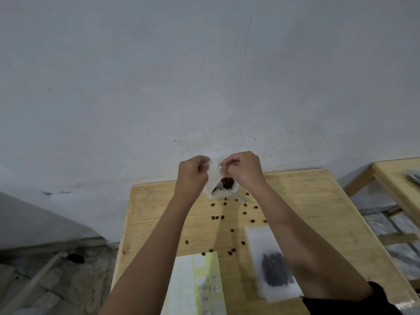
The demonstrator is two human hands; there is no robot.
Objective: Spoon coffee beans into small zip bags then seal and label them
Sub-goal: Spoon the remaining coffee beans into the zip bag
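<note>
Both hands are raised above the far end of the wooden table [306,201]. My left hand [192,172] and my right hand [242,168] pinch the top edges of a small clear zip bag [214,176] held between them. Behind and below the bag sits a white container of coffee beans [227,183] with a metal spoon [229,193] resting in it. A filled zip bag [272,267] of dark beans lies flat at the near right. A sheet of labels [197,285] lies at the near middle.
Several loose coffee beans [218,217] are scattered over the table's middle. A second wooden table [397,176] stands at the right, with a gap between. A grey wall is behind; stone floor and a wooden stick [34,283] lie at the left.
</note>
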